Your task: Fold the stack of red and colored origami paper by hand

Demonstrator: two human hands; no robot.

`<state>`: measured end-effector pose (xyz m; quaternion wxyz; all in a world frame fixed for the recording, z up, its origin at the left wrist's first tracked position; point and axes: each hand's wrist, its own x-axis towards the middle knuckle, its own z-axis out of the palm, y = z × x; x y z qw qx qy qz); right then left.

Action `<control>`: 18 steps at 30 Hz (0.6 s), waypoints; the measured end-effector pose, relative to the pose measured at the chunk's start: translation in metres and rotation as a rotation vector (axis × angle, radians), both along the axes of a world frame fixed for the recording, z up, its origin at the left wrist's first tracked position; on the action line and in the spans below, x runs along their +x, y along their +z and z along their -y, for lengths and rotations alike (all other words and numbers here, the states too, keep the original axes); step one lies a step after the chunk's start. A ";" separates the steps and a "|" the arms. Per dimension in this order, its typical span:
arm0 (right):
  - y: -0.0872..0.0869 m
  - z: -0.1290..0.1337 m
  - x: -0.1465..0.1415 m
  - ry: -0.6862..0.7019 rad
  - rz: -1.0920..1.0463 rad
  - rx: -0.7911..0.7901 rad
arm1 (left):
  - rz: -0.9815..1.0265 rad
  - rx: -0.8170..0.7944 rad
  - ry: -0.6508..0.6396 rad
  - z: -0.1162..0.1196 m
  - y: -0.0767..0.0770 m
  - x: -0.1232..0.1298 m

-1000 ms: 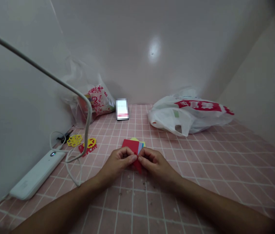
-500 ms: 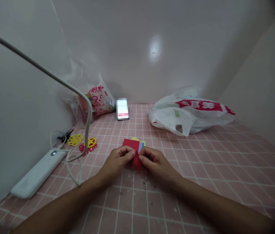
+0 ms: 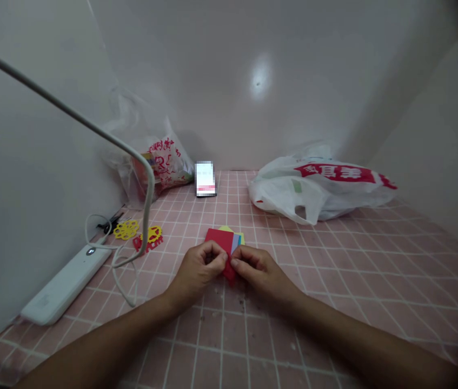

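A small piece of red paper (image 3: 230,274) hangs between my two hands, at the middle of the pink tiled surface. My left hand (image 3: 204,265) pinches its left side between thumb and forefinger. From the right, my right hand (image 3: 255,265) pinches the same piece, its fingertips close to the left ones. Just behind the hands lies a stack of coloured paper (image 3: 219,237), red on top, with lilac, blue and yellow edges showing. The fingers hide the near part of the stack and much of the small piece.
Yellow cut-outs (image 3: 126,229) and a red cut-out (image 3: 143,244) lie left, near black scissors (image 3: 109,222). A white power strip (image 3: 64,283) and a cable (image 3: 147,200) are there too. Behind stand a lit phone (image 3: 205,179) and two plastic bags (image 3: 176,167), (image 3: 334,189).
The view has shifted slightly. Both hands keep their pinch, and the left fingertips have shifted a little on the small red piece, which hangs at a slightly different angle.
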<state>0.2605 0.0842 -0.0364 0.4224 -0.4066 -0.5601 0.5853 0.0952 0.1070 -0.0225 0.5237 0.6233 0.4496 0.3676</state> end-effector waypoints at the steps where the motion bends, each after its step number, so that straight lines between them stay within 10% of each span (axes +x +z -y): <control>1: -0.001 0.000 0.000 0.002 -0.001 -0.003 | 0.004 0.000 -0.009 0.000 0.000 0.000; 18: -0.003 -0.003 -0.002 -0.048 -0.061 -0.082 | 0.067 -0.170 -0.095 0.000 -0.002 0.000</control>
